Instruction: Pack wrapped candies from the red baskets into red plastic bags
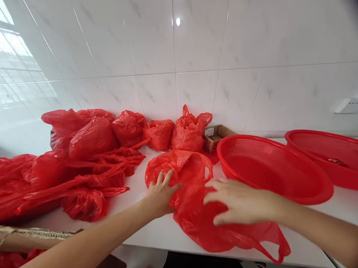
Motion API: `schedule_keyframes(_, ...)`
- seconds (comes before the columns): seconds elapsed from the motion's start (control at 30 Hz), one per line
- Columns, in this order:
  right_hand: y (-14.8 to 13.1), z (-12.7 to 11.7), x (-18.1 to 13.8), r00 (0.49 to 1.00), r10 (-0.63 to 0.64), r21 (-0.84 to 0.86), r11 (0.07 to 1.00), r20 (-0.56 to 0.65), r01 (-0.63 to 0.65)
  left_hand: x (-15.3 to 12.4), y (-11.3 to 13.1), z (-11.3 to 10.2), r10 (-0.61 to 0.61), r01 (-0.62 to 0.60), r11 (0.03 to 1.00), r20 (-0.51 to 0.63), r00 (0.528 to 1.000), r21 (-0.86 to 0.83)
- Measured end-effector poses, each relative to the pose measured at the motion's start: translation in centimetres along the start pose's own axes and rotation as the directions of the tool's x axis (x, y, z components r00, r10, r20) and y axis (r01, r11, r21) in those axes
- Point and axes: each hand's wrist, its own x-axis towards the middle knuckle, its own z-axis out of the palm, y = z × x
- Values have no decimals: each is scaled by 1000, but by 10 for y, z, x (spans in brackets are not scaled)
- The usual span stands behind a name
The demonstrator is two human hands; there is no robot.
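A thin red plastic bag (197,224) lies loosely spread at the front of the white table, one handle loop drooping near the edge. Behind it, a crumpled red bag (186,161) lies with its handle loop to the right; where one ends and the other starts is hard to make out. My left hand (160,196) is at the left side of these bags, fingers spread and nothing visibly held. Over the front bag, my right hand (239,202) has its fingers apart and slightly curved, a little blurred. Whether either palm touches plastic is hidden.
Two red perforated basins (266,165) (347,176) stand on the right. A small open cardboard box (217,136) is by the tiled wall. Filled red bags (93,137) line the back and left. A cardboard edge (26,237) shows at lower left.
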Motion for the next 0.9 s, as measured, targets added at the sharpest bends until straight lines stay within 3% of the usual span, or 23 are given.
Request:
schedule_keyframes(0.1,10,44,-6,981,104,44,993,164,-112,14,-16,12,-20,18,1000,173,985,16)
schedule_keyframes(0.17,17,65,-12,971,176,70,980,162,-189,25,-31,13,-89,86,996,220,971,26)
schedule_keyframes(0.27,28,82,-20,963,255,160,951,86,-266,34,-51,6,-239,226,970,167,956,94)
schedule_keyframes(0.37,35,89,-26,955,296,215,931,34,-296,33,-54,-8,-321,302,940,114,940,157)
schedule_keyframes(0.47,35,90,-31,957,283,212,941,-65,-264,22,-26,-27,-255,246,954,30,967,174)
schedule_keyframes(0.6,27,83,-38,932,208,151,974,-296,-170,3,42,-43,-38,53,991,-125,991,121)
schedule_keyframes(0.67,25,82,-40,917,199,100,980,-345,-175,-2,74,-36,108,-102,994,-165,980,48)
schedule_keyframes(0.77,28,87,-44,925,250,-6,965,-285,-263,2,100,-10,234,-240,970,-113,966,-41)
schedule_keyframes(0.9,40,99,-50,932,317,-37,944,-178,-328,20,93,22,130,-129,990,1,992,-60)
